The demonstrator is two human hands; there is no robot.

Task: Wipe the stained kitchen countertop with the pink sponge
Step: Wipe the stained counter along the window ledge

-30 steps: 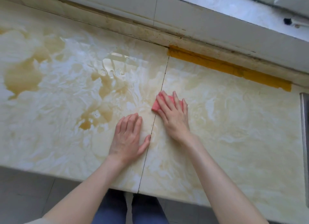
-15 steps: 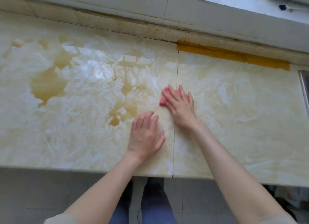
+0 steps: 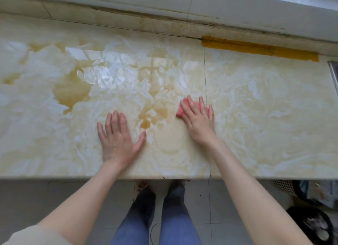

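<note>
Wiping looks far from finished. An amber stain (image 3: 154,114) lies between the hands, just left of the right hand (image 3: 198,120). A larger amber puddle (image 3: 71,91) spreads beyond the fingertips of the left hand (image 3: 118,138). The countertop (image 3: 265,116) right of the right hand looks paler, probably cleaner. The right hand presses the pink sponge (image 3: 180,111) flat under straight, slightly spread fingers. The left hand rests palm down, fingers splayed, holding nothing.

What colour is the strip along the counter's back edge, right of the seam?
Mustard yellow; the strip shows clearly in the head view.
</note>
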